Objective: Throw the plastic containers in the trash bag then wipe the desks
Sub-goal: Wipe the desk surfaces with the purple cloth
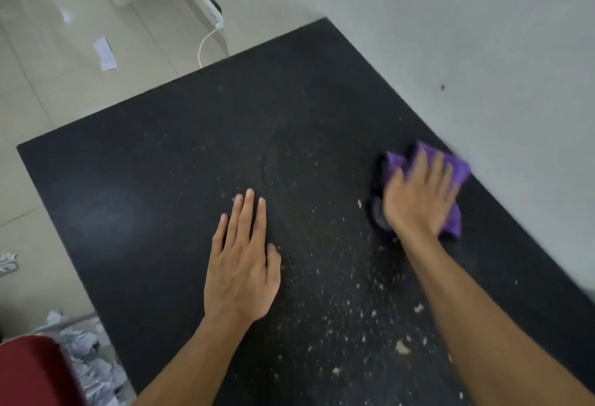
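I see my left hand (244, 264) lying flat on the black desk (145, 196), palm down. Its fingers are straight and close together, and the thumb sticks out a little to the side. It holds nothing. My right hand (418, 199) is farther away, near the desk's right edge, by the white wall (467, 35). It presses down on a purple cloth (458, 169). Its fingers lie straight and a bit apart on top of the cloth, not curled round it. This hand and the cloth look blurry. There is a dark blurry shape just beside the hand, and I cannot tell what it is. The cloth sits on the desk and pokes out past the fingertips and under the palm. Lots of small pale crumbs (402, 347) are spread over the desk between my two arms and closer to me. On the tiled floor (48, 90) at the left are crumpled papers (87, 363), a flat sheet of paper (104, 53) and a white power strip (212, 8). A red thing (29, 370) shows in the bottom left corner.
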